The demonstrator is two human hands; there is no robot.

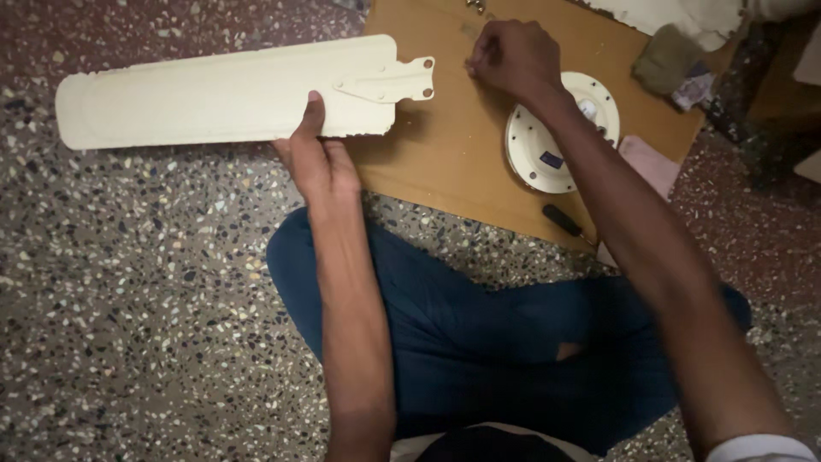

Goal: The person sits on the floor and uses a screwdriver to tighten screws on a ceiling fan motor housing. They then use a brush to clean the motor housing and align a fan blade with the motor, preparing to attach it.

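Observation:
My left hand (318, 154) grips the near edge of a long cream fan blade (214, 92), thumb on top. The blade lies across the speckled floor, and its bracket end (393, 81), with two holes, rests over a brown cardboard sheet (445, 154). My right hand (511, 58) is closed near the far part of the cardboard, fingers pinched together; whether it holds something small cannot be told. The round cream fan motor (547, 141) sits on the cardboard under my right forearm.
A black-handled screwdriver (566, 224) lies at the cardboard's near edge. A pink cloth (652, 164) and a dark rag (667, 58) lie to the right. Small metal parts (475, 7) sit at the far edge. My crossed legs in blue trousers (479, 334) fill the foreground.

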